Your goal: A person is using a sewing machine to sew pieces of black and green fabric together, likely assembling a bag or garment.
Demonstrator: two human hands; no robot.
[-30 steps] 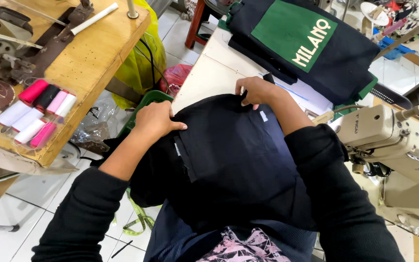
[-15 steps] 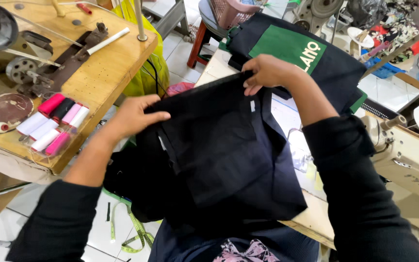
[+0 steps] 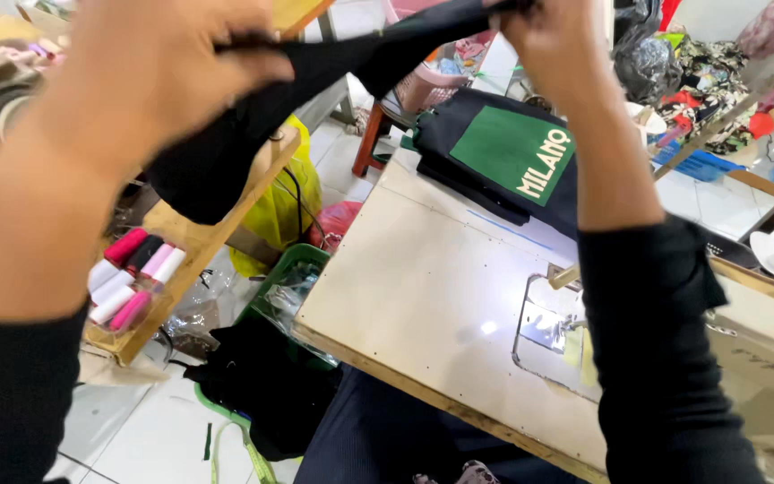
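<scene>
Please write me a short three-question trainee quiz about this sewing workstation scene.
1. True or false: both hands grip the black fabric lifted above the table.
2. What colour is the patch on the dark garment lying at the table's far end?
A. red B. green C. white
3. Where do the thread spools sit?

Key:
1. True: left hand and right hand each hold an end.
2. B.
3. On the wooden bench at the left, beside the table.

Single head-worn view, facing down and forward, very near the raised left hand (image 3: 150, 76) and right hand (image 3: 553, 36) — sewing table (image 3: 423, 296) below the grip, floor lower left — no second view.
</scene>
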